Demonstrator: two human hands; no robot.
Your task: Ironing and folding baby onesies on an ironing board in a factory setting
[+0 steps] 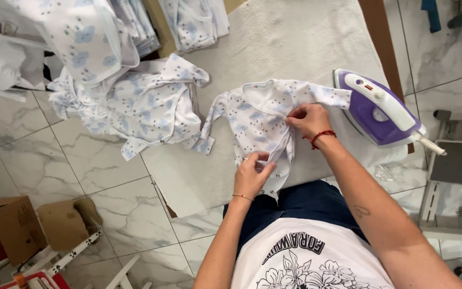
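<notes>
Small white baby garment with blue print lies flat on the padded ironing board; right hand pinches its front edge at mid-chest, left hand pinches the same edge near the hem. Purple-and-white iron rests just right of the garment, a heap of matching clothes left of it. Brown cardboard boxes sit on the marble floor, far left of the board.

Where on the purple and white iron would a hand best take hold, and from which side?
Probably by the white handle along the top of the iron, coming from above on the right hand's side. It lies beside the baby bodysuit on the ironing board, handle facing up and unobstructed; the purple body around it looks too broad to grip, and the soleplate underneath is hidden.
</notes>
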